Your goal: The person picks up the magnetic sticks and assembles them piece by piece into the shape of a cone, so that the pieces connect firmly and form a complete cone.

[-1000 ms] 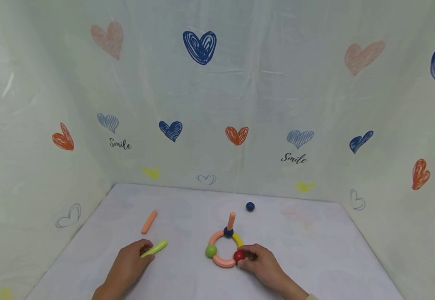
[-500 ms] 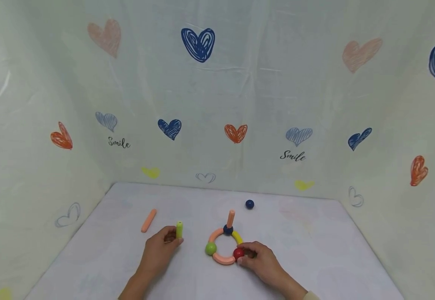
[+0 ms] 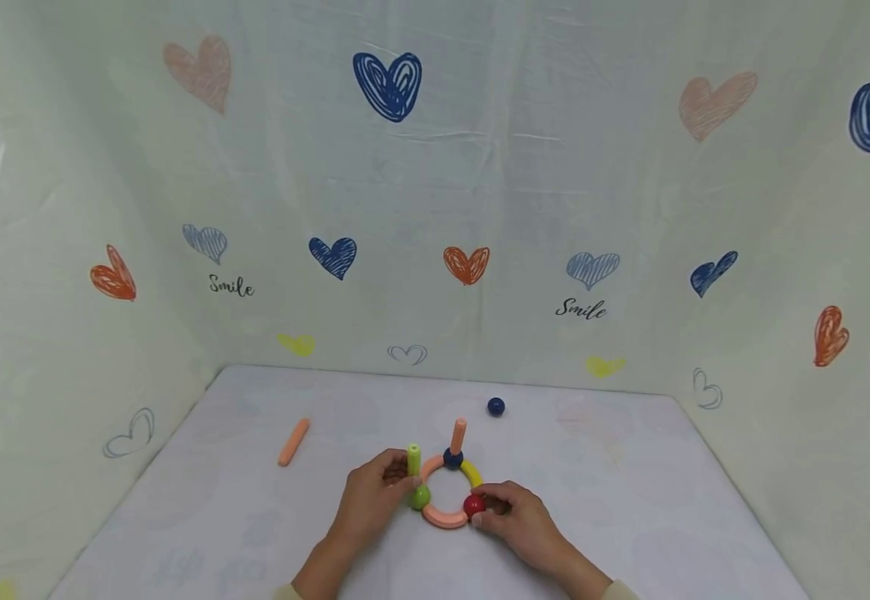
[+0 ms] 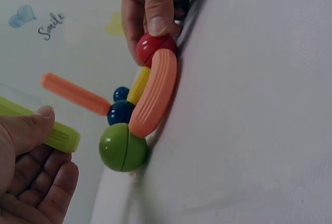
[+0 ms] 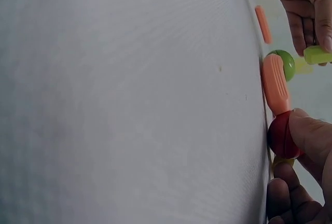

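I have the ring (image 3: 444, 518) closed mid tabletop (image 3: 592, 467), right fingers (image 3: 501, 489) gripping its red ball (image 3: 472, 507); left fingers (image 4: 62, 185) pinch a green stick (image 3: 413, 457), unattached; one orange stick (image 3: 458, 437) stands fitted; a loose stick (image 3: 294, 442) and far-edge ball (image 3: 496, 407) seem left over

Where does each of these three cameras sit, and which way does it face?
Head: worn on the head, facing forward and down over the table and toy ring; left hand, right hand and forearms show.
Left wrist: on that wrist, facing the green ball; left hand pinching a lime stick and right hand show.
Right wrist: on that wrist, mostly facing the table, red ball at the right; both hands show.
The wrist views share the green ball, red ball, lime stick and hands.
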Action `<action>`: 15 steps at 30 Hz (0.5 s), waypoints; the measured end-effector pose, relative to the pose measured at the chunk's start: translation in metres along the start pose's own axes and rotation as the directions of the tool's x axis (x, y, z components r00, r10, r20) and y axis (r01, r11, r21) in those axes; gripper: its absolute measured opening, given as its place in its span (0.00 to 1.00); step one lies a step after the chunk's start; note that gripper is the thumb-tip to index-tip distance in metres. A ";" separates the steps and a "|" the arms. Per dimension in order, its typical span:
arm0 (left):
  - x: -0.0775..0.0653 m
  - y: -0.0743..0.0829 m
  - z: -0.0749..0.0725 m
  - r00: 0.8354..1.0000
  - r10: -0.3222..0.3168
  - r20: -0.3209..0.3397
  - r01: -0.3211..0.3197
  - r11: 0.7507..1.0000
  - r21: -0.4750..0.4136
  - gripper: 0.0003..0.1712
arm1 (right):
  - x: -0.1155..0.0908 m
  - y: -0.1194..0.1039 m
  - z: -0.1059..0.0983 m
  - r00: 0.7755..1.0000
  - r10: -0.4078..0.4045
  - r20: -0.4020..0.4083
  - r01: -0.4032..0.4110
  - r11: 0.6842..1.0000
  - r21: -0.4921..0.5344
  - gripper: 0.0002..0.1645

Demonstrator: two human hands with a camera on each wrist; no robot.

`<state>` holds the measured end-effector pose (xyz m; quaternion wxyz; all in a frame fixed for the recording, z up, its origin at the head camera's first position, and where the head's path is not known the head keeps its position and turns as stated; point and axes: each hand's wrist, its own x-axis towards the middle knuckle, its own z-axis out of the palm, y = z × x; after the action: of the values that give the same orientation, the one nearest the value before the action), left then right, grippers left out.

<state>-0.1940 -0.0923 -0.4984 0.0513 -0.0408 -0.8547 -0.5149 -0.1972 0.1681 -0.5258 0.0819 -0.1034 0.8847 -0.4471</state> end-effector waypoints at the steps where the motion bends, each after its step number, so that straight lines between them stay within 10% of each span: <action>1: 0.000 0.001 0.002 1.000 0.001 0.010 -0.001 1.000 0.006 0.19 | 0.000 0.000 0.000 1.000 0.001 -0.002 -0.001 1.000 -0.002 0.25; 15: -0.003 -0.006 0.016 0.997 -0.065 0.047 0.059 0.991 0.121 0.18 | -0.001 0.001 0.000 1.000 0.006 -0.015 -0.006 1.000 0.005 0.24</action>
<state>-0.1920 -0.0811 -0.5115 0.0158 -0.0240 -0.8860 -0.4628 -0.1959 0.1692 -0.5265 0.0771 -0.0972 0.8845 -0.4497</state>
